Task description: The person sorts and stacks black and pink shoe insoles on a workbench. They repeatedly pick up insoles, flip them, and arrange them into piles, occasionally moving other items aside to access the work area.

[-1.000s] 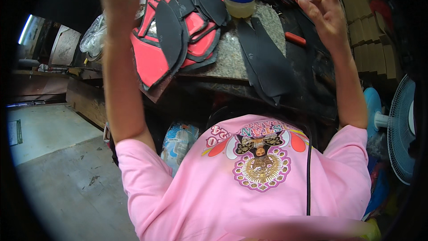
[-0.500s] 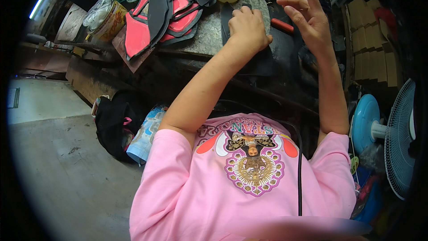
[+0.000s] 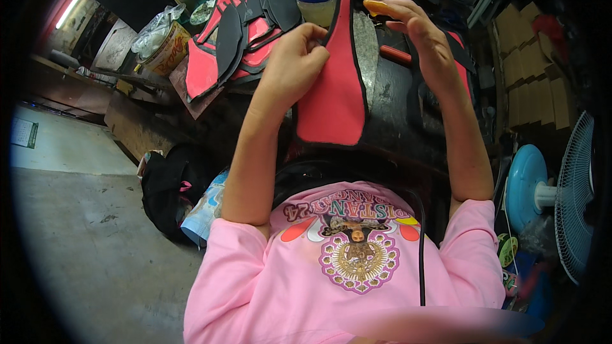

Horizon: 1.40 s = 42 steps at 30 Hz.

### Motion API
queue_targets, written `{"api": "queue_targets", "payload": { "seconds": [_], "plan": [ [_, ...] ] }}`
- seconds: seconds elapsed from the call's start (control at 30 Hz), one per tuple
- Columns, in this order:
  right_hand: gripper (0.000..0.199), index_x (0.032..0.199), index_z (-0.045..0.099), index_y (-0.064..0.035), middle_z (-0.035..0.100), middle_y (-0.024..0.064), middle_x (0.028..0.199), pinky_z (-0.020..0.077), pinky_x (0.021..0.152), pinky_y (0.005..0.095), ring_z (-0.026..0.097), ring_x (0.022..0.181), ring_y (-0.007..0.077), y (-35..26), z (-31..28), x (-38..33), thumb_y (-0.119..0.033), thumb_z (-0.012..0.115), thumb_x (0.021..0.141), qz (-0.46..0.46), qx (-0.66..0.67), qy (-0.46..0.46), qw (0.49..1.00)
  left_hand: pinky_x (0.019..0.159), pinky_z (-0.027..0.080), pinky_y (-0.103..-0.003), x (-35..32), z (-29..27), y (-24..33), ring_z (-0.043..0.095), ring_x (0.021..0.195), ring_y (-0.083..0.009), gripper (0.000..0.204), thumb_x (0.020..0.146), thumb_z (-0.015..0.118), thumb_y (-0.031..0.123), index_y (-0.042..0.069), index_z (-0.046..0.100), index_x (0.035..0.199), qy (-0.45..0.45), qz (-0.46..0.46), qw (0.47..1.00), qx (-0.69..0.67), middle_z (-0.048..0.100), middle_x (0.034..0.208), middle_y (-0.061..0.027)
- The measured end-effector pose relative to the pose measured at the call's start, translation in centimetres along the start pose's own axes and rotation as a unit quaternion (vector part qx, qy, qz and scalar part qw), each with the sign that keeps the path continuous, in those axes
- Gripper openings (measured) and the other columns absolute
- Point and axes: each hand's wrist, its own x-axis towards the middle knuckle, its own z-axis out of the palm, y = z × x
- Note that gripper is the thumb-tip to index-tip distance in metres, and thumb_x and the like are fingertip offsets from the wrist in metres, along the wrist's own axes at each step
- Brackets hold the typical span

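Observation:
My left hand is closed on the left edge of a long pink-red flat piece with a black border, pink face up. It is narrow at the far end and broad near me, lying over the work surface's front edge. To its right my right hand is raised with fingers stretched, apart from the piece. An orange-yellow cover sits at one fingertip. Below that hand lies a red handle, the rest of its tool not clear. A blue-rimmed jar of yellowish contents stands beyond.
Overlapping pink and black cut pieces lie at the left of the bench, beside a printed bucket holding a plastic bag. More black pieces are heaped at the back. Cardboard stacks and a blue-and-white fan stand right.
The piece under my left hand, dark side showing before, now shows its pink face. My left hand has moved left and nearer. My right hand has tilted its fingers forward and left.

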Motion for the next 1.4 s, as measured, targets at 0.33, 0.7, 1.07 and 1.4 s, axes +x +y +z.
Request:
{"api": "queue_targets", "payload": {
  "seconds": [0.33,0.7,1.07,1.4],
  "plan": [
    [0.095,0.142,0.056,-0.0130,0.032,0.0077,0.159,0.0238,0.118,0.0459,0.031,0.145,0.0277,2.3,3.4,-1.6,-0.079,0.009,0.093,0.110,0.105,-0.017,0.988,0.079,0.051,-0.019,-2.9,1.1,-0.4,0.063,0.087,-0.0063,0.049,0.087,0.053,0.000,-0.007,0.051,0.135,-0.066,-0.037,0.939,-0.337,0.065,0.100,-0.0030],
    [0.073,0.131,0.066,-0.0207,0.046,0.0105,0.149,0.0181,0.117,0.0547,0.039,0.139,0.0333,1.4,2.4,-1.7,-0.069,0.023,0.099,-0.082,-0.273,0.051,0.957,0.068,0.046,-0.018,-4.6,1.2,0.6,0.057,0.078,-0.0033,0.049,0.089,0.051,-0.002,-0.008,0.050,0.138,-0.048,-0.026,0.943,-0.327,0.059,0.091,-0.0001],
    [0.079,0.142,0.057,-0.0237,0.039,0.0102,0.155,0.0103,0.119,0.0576,0.030,0.145,0.0337,1.5,2.5,-2.2,-0.073,0.014,0.097,-0.053,-0.285,-0.009,0.957,0.071,0.047,-0.019,-5.6,1.1,0.6,0.056,0.080,-0.0044,0.052,0.087,0.053,-0.003,-0.005,0.052,0.139,-0.075,-0.008,0.941,-0.329,0.059,0.092,0.0000],
    [0.097,0.140,0.057,-0.0073,0.040,0.0082,0.157,0.0111,0.120,0.0438,0.028,0.147,0.0215,1.4,3.9,-2.6,-0.077,0.007,0.095,0.163,0.251,-0.077,0.951,0.072,0.048,-0.019,-6.3,0.5,0.5,0.058,0.079,-0.0044,0.052,0.087,0.052,-0.002,-0.005,0.053,0.138,-0.048,0.000,0.942,-0.333,0.062,0.092,-0.0003]
  ]
}}
